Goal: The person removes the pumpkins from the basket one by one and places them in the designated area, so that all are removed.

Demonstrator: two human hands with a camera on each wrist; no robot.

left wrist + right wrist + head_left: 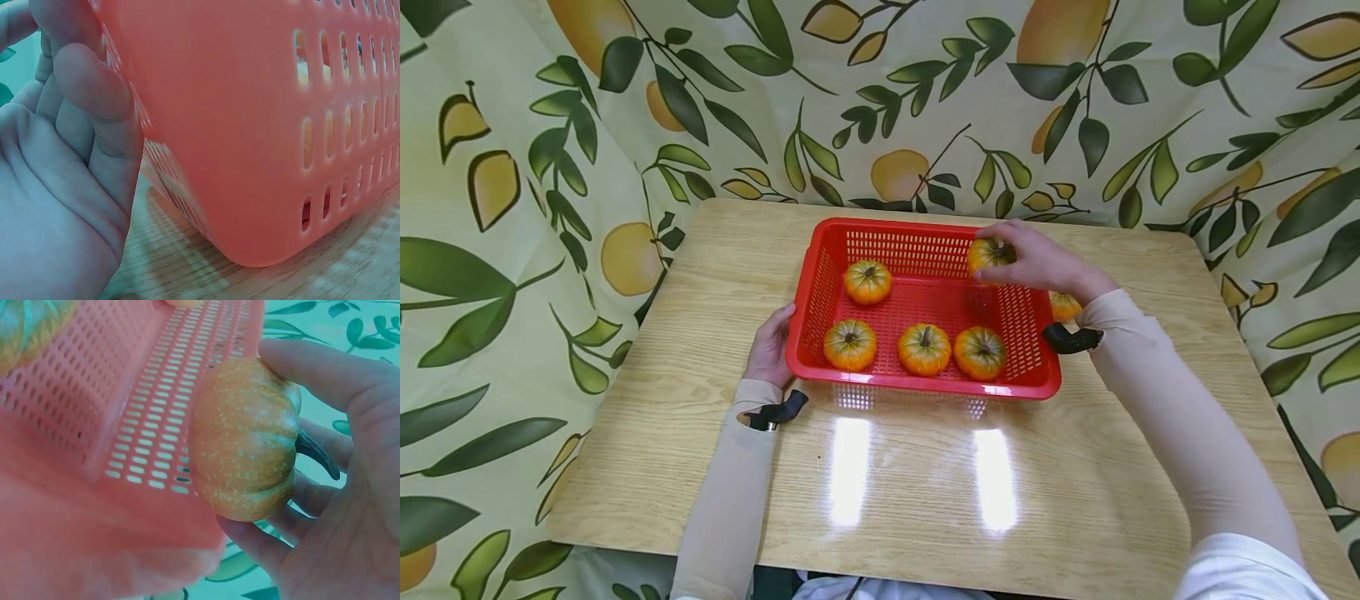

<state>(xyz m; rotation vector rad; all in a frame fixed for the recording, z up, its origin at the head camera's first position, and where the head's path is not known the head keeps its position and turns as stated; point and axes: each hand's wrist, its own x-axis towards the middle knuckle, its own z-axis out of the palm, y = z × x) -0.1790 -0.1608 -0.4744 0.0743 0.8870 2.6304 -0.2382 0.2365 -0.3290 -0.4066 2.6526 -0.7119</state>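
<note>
Pale wood-grain table (917, 508) up front. Left hand (771, 348) has straightish fingers against the red slotted plastic basket (880, 381), probably bracing it. Three ribbed orange pumpkins (924, 350) line its near side, another sits far left, one's outside right (1064, 307). Far-right corner: right hand's (1033, 258) fingers grip the raised pumpkin (987, 257) around its sides, likely keeping its base free.

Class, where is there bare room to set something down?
Free: the tabletop between red basket and near edge, and left of the left hand. Crowded: the basket's front, three pumpkins abreast, and its far right corner, right hand gripping another pumpkin.
</note>
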